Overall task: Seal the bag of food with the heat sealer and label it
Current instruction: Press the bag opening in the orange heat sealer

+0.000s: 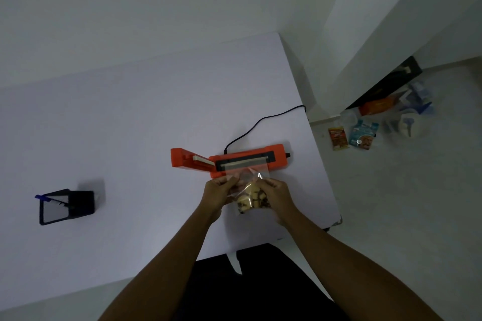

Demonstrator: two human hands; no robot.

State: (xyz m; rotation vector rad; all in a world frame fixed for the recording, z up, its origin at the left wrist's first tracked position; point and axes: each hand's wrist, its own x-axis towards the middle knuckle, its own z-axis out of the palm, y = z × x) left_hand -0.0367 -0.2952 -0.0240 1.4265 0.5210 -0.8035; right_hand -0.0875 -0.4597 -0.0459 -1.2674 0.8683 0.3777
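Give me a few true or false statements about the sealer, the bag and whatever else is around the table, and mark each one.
1. The left hand and right hand both grip the clear bag. True.
2. A black cord runs from the heat sealer towards the table edge. True.
3. The sealer's lid is pressed shut on the bag. False: the lid stands open and the sealing strip shows.
4. The pen holder touches the sealer. False: it stands far to the left, apart.
5. Packets lie on the floor to the right. True.
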